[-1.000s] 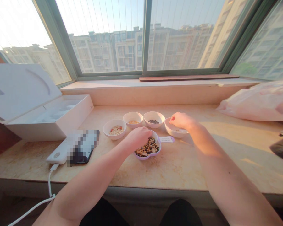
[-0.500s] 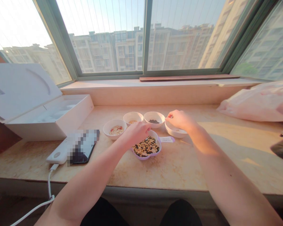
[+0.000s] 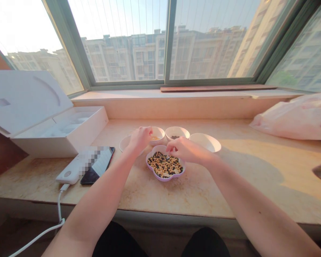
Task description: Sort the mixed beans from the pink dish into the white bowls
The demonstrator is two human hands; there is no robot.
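Observation:
A lilac flower-shaped dish (image 3: 153, 175) of mixed dark and tan beans sits on the stone sill in front of me. Behind it stand several small white bowls in a row. My left hand (image 3: 139, 138) hovers over the gap between the leftmost bowl (image 3: 123, 144) and the bowl of pale grains (image 3: 158, 134), fingers pinched together. My right hand (image 3: 182, 150) reaches down over the far edge of the bean dish, fingertips pinched among the beans. A bowl of dark seeds (image 3: 177, 132) and a nearly empty white bowl (image 3: 205, 141) stand to the right.
An open white box (image 3: 56, 128) lies at the left, with a power bank (image 3: 69, 171), its cable and a phone (image 3: 97, 170) beside it. A pink plastic bag (image 3: 296, 117) rests at the right. Windows rise behind the sill's raised ledge (image 3: 176, 107).
My left hand rose from the bean dish toward the back bowls. My right hand left the rightmost white bowl and came down to the bean dish.

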